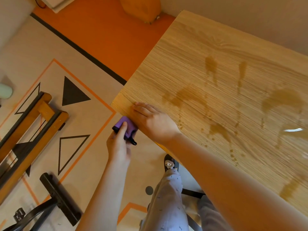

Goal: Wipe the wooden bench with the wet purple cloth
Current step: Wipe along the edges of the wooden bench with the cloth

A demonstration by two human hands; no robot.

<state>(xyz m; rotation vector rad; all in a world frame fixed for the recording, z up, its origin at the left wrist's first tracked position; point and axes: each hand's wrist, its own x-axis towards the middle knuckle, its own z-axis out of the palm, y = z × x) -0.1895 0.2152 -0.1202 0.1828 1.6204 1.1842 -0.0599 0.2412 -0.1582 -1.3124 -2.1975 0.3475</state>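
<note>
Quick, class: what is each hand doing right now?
Left hand: gripping the folded purple cloth.
Right hand: open, flat on the light wooden bench.

The worktop (208, 67) is pale wood grain with darker wet streaks. The cloth (127, 125) is purple. The floor (103, 35) is orange, its rug (50, 55) beige with black triangles.

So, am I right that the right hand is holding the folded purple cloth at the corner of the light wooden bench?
Not quite: the head view shows the left hand gripping the folded purple cloth at the corner of the light wooden bench; the right hand rests flat on it.
</note>
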